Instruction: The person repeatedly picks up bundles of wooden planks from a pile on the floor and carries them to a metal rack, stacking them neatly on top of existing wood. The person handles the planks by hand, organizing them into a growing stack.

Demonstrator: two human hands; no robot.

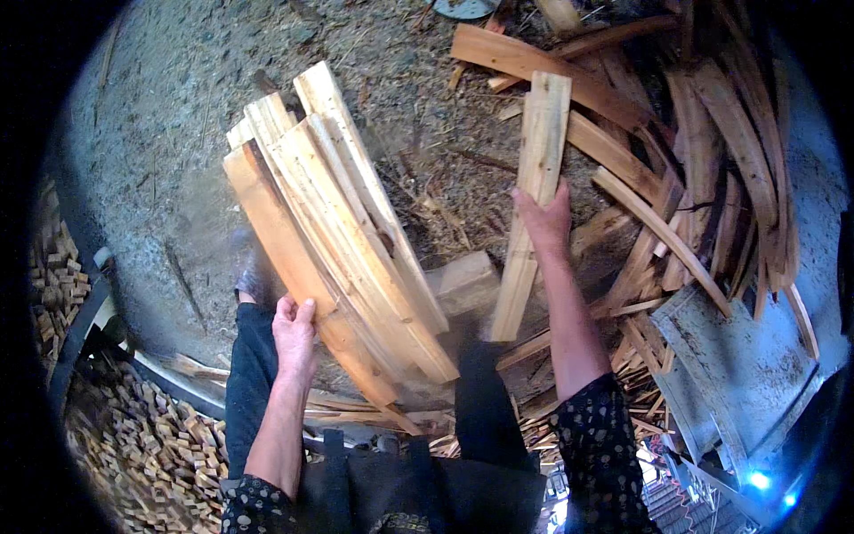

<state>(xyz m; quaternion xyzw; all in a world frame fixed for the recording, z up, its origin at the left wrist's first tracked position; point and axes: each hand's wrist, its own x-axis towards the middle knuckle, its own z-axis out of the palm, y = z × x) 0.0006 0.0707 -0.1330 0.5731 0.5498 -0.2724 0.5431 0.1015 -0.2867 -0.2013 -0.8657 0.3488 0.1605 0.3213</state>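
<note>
My right hand (547,218) is closed around a pale wooden board (544,129), which stands out lengthwise away from me and leans slightly right. Left of it lies a stack of several light wooden boards (342,231), fanned a little, with uneven far ends. The stack's left edge is a more orange plank (276,227). At that plank's outer edge is my left hand (294,336), its fingers curled and its thumb pressed against the wood. The undersides of the stacked boards are hidden.
A heap of long, curved brown wood strips (712,151) fills the right side. Below it stands a grey metal sheet (734,365). Many small cut wood blocks (160,454) lie at lower left. Rough ground (205,98) littered with chips spreads ahead. Bright lights (759,481) show at lower right.
</note>
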